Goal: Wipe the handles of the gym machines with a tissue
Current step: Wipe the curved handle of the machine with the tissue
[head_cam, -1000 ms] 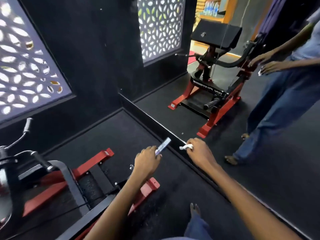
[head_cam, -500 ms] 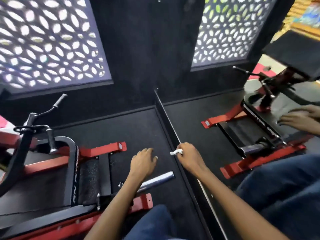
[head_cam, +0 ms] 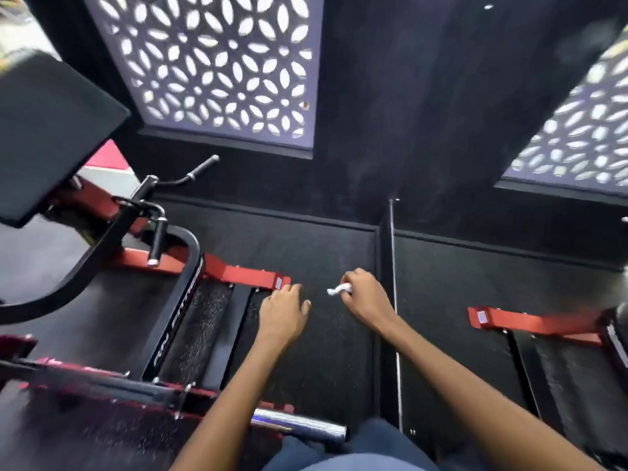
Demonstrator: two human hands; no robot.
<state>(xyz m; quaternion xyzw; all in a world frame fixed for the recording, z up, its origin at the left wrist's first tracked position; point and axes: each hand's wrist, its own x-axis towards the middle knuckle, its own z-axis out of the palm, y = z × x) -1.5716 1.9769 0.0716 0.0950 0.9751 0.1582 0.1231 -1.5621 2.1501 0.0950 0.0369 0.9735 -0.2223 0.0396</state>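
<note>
- We held the tissue (head_cam: 337, 289) pinched in our right hand (head_cam: 365, 298), fingers curled round it, a twisted white end sticking out to the left, above the black floor (head_cam: 339, 351), just as half a second before.
- Our left hand (head_cam: 283, 314) held nothing; its fingers were loosely spread and relaxed, hanging over the floor just beside the red bar (head_cam: 244, 275) of the machine's base. It had been nearer the middle of the floor earlier; now its fingertips sat close to the bar's labelled end.
- The two hands stood near each other but apart, as before.
- The view had swung left and tilted up since the earlier frame. The chrome peg (head_cam: 299, 424) that lay below our left wrist then now sat lower, near our knee (head_cam: 356, 450).
- The machine on the left had come fuller into view: its black handle (head_cam: 158, 239) hung down by the curved black frame (head_cam: 176, 300), a thinner handle (head_cam: 200, 169) pointed up to the right, and a black pad (head_cam: 51, 137) now filled the upper left.
- The other person's hands, seen at the right earlier, had gone from view; of the right-hand machine only a red foot (head_cam: 530, 322) showed.
- A metal strip (head_cam: 394, 300) in the floor ran between the two machines.
- Patterned screens (head_cam: 217, 69) stood in the black wall behind.
</note>
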